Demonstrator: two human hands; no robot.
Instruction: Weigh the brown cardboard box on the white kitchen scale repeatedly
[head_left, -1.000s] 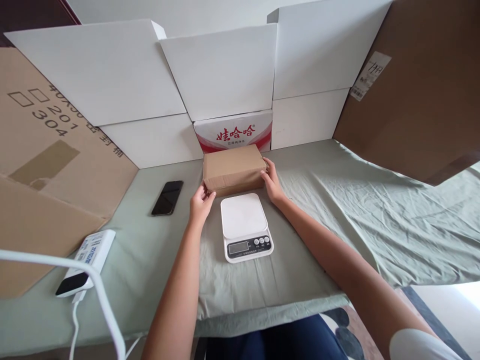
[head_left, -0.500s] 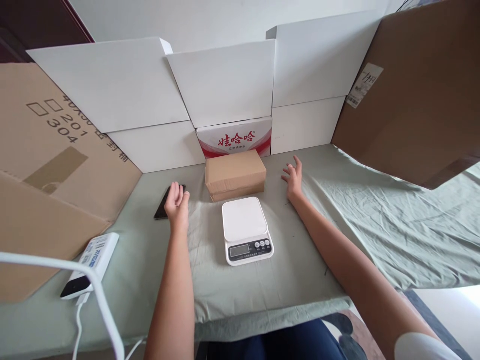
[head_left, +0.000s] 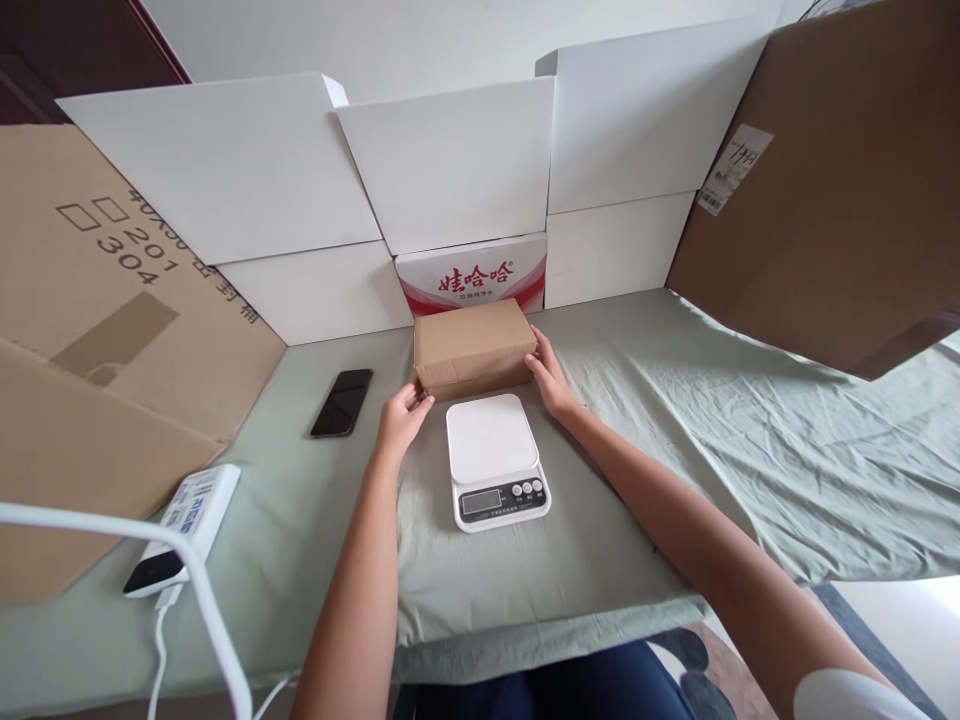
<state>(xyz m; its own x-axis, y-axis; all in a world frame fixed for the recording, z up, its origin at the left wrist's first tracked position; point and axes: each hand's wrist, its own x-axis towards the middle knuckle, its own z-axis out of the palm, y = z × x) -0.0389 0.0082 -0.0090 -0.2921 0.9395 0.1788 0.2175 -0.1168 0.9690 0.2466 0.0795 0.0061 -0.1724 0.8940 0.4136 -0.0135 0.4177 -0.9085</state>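
Note:
A small brown cardboard box (head_left: 474, 345) sits on the green cloth behind a white kitchen scale (head_left: 491, 440). My left hand (head_left: 403, 415) grips the box at its lower left front corner, with the thumb in front. On the opposite end, my right hand (head_left: 550, 372) holds the right side, its fingers running back along it. The box is between both hands and looks level. The scale's platform carries nothing, and its small display looks blank. Left of my left hand lies a black smartphone (head_left: 342, 403).
White boxes (head_left: 450, 165) are stacked along the back, one with red lettering (head_left: 476, 278). Large cardboard boxes stand at the left (head_left: 112, 330) and right (head_left: 817, 190). A white power strip (head_left: 184, 530) with a plugged-in cable lies at the left, near a curved white tube (head_left: 199, 580).
Both hands have moved inward from either side and taken hold of the cardboard box's ends. The left hand no longer covers the smartphone. The box and scale look nearly unmoved.

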